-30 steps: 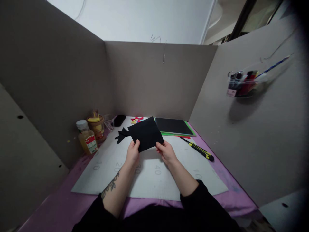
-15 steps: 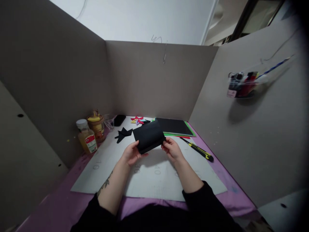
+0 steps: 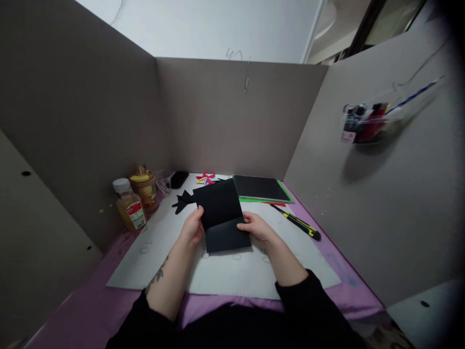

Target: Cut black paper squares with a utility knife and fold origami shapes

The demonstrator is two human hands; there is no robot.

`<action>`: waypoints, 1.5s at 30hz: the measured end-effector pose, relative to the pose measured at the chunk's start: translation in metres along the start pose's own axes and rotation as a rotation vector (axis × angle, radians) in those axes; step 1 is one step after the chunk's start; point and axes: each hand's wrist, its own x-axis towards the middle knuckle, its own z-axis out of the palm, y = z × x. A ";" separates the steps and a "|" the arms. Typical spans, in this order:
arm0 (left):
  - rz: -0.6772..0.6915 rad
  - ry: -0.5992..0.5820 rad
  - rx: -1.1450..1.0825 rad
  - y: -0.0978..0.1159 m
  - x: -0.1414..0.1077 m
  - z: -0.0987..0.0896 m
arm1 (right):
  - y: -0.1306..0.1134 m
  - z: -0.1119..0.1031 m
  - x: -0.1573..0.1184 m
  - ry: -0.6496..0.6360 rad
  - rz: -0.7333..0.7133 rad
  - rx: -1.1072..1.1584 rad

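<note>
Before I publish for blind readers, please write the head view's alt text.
The left hand and right hand hold a creased black sheet above a white board; a utility knife lies at right, a bottle stands at left.

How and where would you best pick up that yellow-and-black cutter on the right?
The cutter is probably best pinched across its thick body, close to the rounded end, from above on the near side. It lies slanted, that wide end nearest and the slim dark tip pointing away toward the stacked sheets. I can't tell if its blade is out.
</note>
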 end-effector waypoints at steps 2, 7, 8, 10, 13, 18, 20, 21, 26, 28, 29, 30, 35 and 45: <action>0.053 0.032 -0.008 0.000 0.002 0.000 | 0.005 -0.003 0.002 0.066 0.016 -0.064; 0.267 0.183 -0.044 0.003 0.009 -0.005 | 0.012 -0.022 0.005 0.172 0.048 -0.169; 0.306 0.225 -0.051 0.003 0.011 -0.007 | 0.012 -0.030 0.005 0.217 0.050 -0.197; 0.354 0.293 -0.074 0.005 0.014 -0.010 | 0.011 -0.047 0.007 0.407 0.022 -0.303; 0.371 0.325 -0.134 0.008 0.016 -0.012 | 0.007 -0.063 0.009 0.810 -0.168 -0.521; 0.284 0.236 -0.168 0.008 0.008 -0.003 | 0.001 -0.033 0.012 0.595 -0.412 -0.305; 0.197 0.162 -0.108 0.006 0.004 0.000 | -0.001 -0.011 0.011 0.367 -0.371 -0.128; 0.146 0.122 -0.073 0.004 0.002 0.002 | -0.001 -0.001 0.011 0.282 -0.357 -0.078; 0.016 0.060 0.026 -0.002 -0.001 0.003 | -0.001 0.017 0.008 0.180 -0.350 0.008; -0.006 0.052 0.045 -0.003 -0.002 0.004 | 0.000 0.015 0.009 0.239 -0.329 0.046; -0.018 0.047 0.049 -0.004 -0.002 0.005 | 0.001 0.014 0.009 0.273 -0.318 0.057; -0.029 0.042 0.050 -0.004 -0.003 0.006 | 0.002 0.014 0.010 0.307 -0.307 0.059; -0.112 0.075 0.024 -0.009 -0.004 0.011 | 0.005 0.013 0.013 0.450 -0.273 0.038; -0.029 -0.088 0.156 -0.013 -0.008 0.007 | 0.007 0.013 0.012 0.501 -0.292 -0.011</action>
